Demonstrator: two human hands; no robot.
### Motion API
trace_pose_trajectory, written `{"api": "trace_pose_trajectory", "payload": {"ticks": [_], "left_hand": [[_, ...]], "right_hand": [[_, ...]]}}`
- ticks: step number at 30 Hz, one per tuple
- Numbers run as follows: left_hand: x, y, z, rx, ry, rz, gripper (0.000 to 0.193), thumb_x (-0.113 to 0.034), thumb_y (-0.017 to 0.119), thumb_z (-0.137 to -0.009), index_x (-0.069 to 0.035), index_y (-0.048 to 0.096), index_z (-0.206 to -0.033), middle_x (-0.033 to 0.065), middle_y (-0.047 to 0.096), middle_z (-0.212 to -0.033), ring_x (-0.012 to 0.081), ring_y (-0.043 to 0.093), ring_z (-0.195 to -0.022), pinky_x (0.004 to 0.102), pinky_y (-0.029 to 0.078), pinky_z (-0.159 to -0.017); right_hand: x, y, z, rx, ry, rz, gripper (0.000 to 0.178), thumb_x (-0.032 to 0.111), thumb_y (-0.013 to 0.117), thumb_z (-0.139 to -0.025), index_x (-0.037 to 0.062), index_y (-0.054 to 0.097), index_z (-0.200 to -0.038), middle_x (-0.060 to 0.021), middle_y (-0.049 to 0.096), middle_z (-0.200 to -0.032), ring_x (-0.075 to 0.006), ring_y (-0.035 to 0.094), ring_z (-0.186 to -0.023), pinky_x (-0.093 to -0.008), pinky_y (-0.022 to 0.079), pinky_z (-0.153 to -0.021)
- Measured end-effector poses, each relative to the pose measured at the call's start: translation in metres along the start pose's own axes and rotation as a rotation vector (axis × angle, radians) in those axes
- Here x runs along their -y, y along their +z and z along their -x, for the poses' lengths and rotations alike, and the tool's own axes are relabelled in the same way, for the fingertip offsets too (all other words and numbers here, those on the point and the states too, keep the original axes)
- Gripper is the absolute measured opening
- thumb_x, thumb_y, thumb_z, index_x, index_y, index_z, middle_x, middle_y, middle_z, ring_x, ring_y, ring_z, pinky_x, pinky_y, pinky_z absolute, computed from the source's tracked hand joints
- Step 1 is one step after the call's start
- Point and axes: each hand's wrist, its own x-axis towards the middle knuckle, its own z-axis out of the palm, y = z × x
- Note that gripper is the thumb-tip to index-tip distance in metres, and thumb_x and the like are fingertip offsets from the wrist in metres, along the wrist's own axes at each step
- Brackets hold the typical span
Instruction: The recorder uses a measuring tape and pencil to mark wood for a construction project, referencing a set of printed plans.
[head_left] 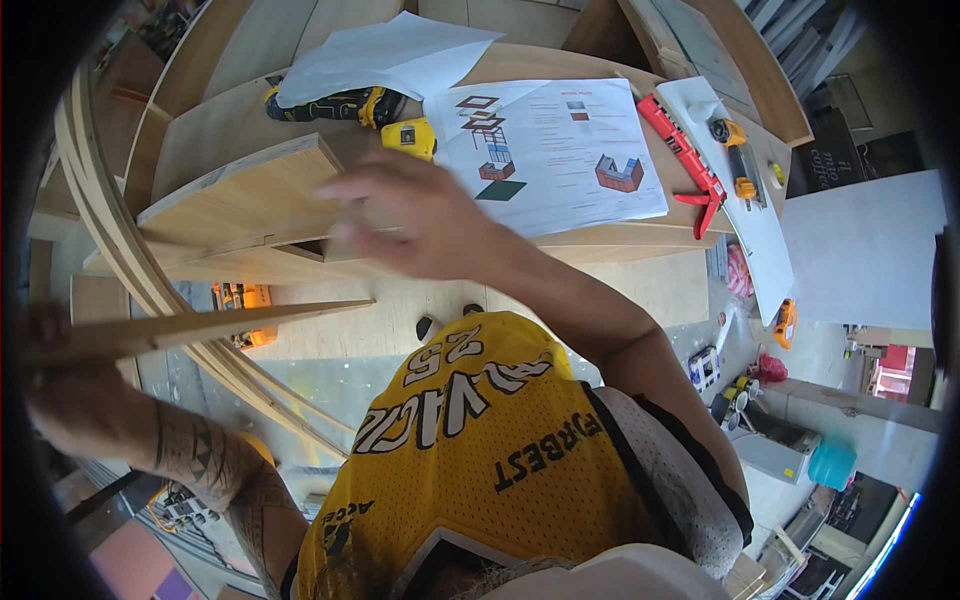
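Here, wooden workbench [640, 245] with printed plans [560, 150], right hand [420, 215] fingers spread, left hand [60, 385] gripping plywood strip [200, 325]

I am standing in a woodworking workshop — everything around me is showing it. Plywood panels [235, 185] are lying stacked on the workbench [600, 250], and a yellow cordless drill [335, 105] is resting beside a yellow tape measure [410, 137]. A red clamp [685, 155] is lying next to printed assembly drawings [555, 150]. More boards are leaning beyond the bench — and the floor is bare concrete [300, 375].
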Motion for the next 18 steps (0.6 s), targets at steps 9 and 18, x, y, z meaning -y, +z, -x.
{"api": "trace_pose_trajectory", "payload": {"ticks": [9, 18], "left_hand": [[0.033, 0.13, 0.044, -0.026, 0.105, -0.132, 0.024, -0.02, 0.064, -0.105, 0.001, 0.062, -0.117, 0.0117, 0.071, -0.108, 0.0181, 0.068, -0.094, 0.0303, 0.056, -0.084], [0.003, 0.065, 0.058, -0.073, 0.189, -0.897, 0.065, -0.025, 0.06, -0.107, 0.004, 0.031, -0.157, 0.024, 0.049, -0.147, 0.0309, 0.053, -0.132, 0.0419, 0.041, -0.114]], "right_hand": [[0.037, 0.079, -0.067, 0.212, -0.04, -0.025, 0.074, 0.027, 0.076, -0.087, -0.0037, 0.042, -0.144, -0.0236, 0.06, -0.113, -0.041, 0.065, -0.103, -0.0472, 0.056, -0.088], [0.05, 0.063, -0.091, 0.325, -0.07, -0.188, 0.054, 0.012, 0.062, -0.092, -0.008, 0.041, -0.138, -0.0253, 0.067, -0.097, -0.0391, 0.071, -0.076, -0.0479, 0.059, -0.069]]}}
